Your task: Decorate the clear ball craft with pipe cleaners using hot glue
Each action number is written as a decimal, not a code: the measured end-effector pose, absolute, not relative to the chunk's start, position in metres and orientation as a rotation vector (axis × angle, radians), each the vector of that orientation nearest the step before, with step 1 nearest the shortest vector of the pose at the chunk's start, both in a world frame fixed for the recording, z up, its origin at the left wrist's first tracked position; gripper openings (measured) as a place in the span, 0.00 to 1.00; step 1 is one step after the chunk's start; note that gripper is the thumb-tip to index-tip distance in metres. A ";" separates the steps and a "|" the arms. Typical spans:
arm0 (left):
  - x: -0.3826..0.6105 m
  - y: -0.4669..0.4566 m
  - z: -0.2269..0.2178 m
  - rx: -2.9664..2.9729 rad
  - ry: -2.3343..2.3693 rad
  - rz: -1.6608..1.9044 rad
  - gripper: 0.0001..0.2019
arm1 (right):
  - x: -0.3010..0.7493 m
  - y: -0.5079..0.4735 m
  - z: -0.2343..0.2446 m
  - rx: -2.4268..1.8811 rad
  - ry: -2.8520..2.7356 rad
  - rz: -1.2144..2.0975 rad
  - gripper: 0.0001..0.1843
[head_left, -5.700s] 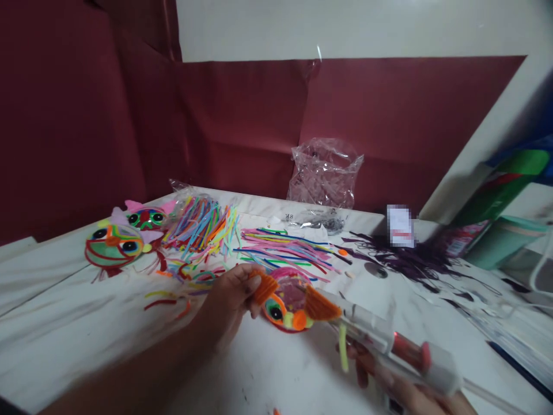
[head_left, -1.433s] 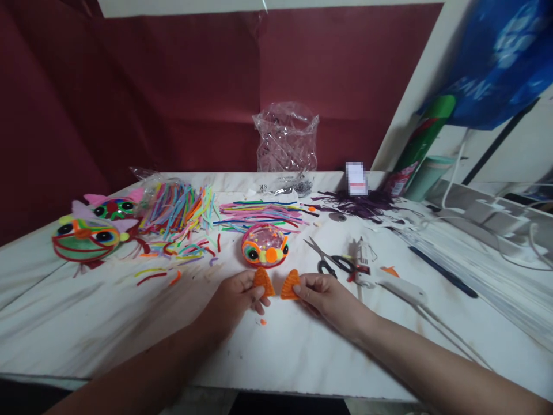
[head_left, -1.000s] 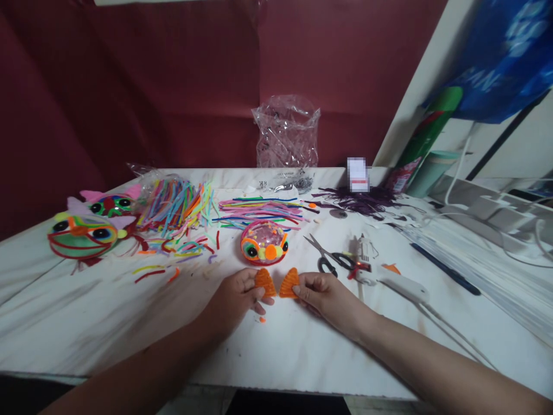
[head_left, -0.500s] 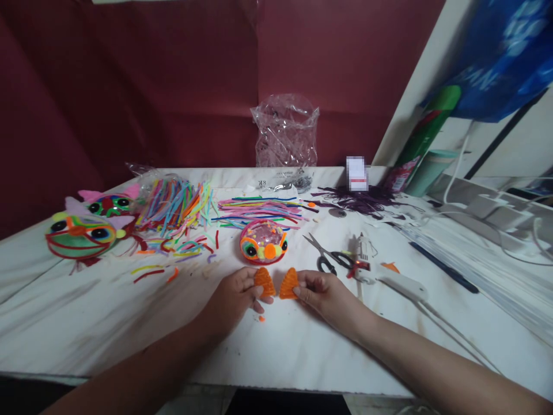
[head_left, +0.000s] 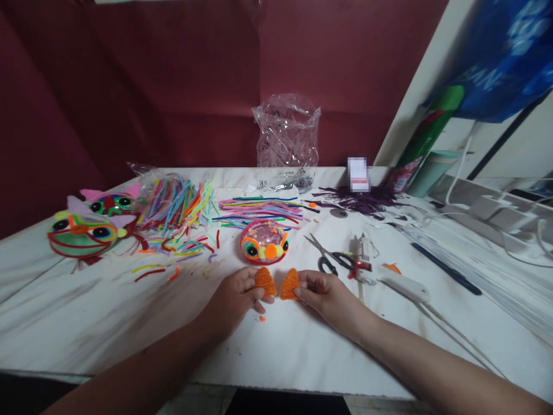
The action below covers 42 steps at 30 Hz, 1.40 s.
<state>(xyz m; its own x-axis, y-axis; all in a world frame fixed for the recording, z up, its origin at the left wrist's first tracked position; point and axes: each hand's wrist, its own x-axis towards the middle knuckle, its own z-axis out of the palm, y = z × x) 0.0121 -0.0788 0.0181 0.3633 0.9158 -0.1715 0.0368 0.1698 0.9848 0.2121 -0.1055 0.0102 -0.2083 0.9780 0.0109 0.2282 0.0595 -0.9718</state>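
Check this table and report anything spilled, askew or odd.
Short pipe-cleaner scraps lie scattered loose on the table beside the sorted bundles. Purple shreds are strewn at the back right. An orange crumb sits below the left hand, which pinches an orange cone. The scissors lie open. Nothing looks broken.

Bare left hand (head_left: pixel 235 298): uncovered from fingertips to wrist. Bare left forearm (head_left: pixel 151 369): uncovered along its whole visible length, down to the lower frame edge, partly in shadow. Bare right hand (head_left: pixel 325 295): uncovered likewise. Bare right forearm (head_left: pixel 432 369): uncovered to the frame edge. Nail detail is too small to assess.
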 end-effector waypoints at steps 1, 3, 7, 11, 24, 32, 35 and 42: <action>0.012 -0.079 0.018 1.239 1.012 0.811 0.18 | 0.212 -0.106 0.010 -1.249 -1.556 1.220 0.17; 0.012 -0.079 0.019 1.232 1.017 0.820 0.17 | 0.212 -0.106 0.011 -1.247 -1.557 1.239 0.18; 0.012 -0.081 0.022 1.223 1.009 0.821 0.17 | 0.211 -0.106 0.012 -1.251 -1.542 1.270 0.19; 0.012 -0.082 0.023 1.225 0.982 0.818 0.19 | 0.210 -0.106 0.011 -1.203 -1.452 1.321 0.23; 0.016 -0.089 0.013 1.287 0.912 0.719 0.14 | 0.206 -0.110 0.011 -0.720 -1.293 1.688 0.14; 0.008 -0.086 0.005 1.361 0.787 0.692 0.30 | 0.203 -0.110 0.010 -0.720 -1.328 1.680 0.12; 0.008 -0.084 0.003 1.295 0.780 0.722 0.31 | 0.204 -0.110 0.013 -0.719 -1.365 1.651 0.13; 0.010 -0.083 0.019 1.148 0.879 0.756 0.16 | 0.226 -0.098 0.012 -1.232 -1.530 1.121 0.14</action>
<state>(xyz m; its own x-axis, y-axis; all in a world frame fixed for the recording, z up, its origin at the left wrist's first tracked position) 0.0101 -0.0830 0.0186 0.4644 0.8647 -0.1915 -0.0606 0.2467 0.9672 0.2261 -0.0979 0.0124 -0.1514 0.9852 0.0799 0.2212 0.1126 -0.9687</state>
